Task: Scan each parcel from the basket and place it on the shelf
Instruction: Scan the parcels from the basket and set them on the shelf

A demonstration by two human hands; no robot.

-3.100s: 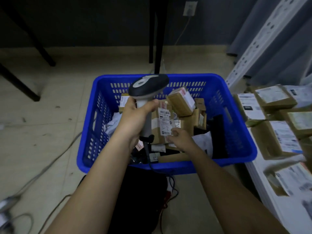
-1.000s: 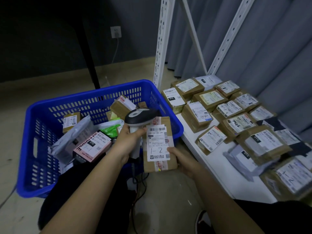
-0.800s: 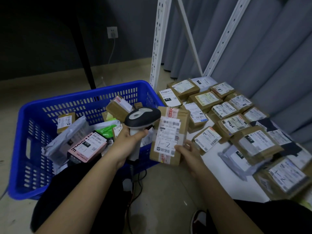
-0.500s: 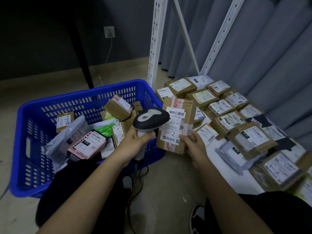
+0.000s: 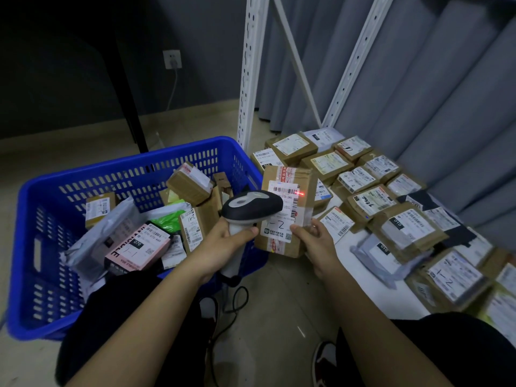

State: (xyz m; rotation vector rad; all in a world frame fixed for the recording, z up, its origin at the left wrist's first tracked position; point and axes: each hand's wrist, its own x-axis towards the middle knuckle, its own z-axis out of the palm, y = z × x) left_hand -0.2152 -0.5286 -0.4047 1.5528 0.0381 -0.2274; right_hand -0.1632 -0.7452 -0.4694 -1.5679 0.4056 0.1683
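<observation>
While the blue slotted plastic basket (image 5: 36, 219) of unscanned parcels sits left of both hands, the left hand (image 5: 220, 244) grips a grey handheld scanner (image 5: 251, 205), aimed so its red beam crosses the label of the brown cardboard parcel (image 5: 301, 191) that the right hand (image 5: 318, 247) pinches upright; the white shelf (image 5: 360, 263) lies further right.

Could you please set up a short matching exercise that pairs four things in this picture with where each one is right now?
Things:
1. barcode scanner
2. brown parcel marked 1-2
3. pink box
4. wall socket

Places:
A. inside the blue basket
B. held by the right hand
C. on the dark wall
D. held by the left hand

Pairs: 1-D, 2-B, 3-A, 4-C
</observation>
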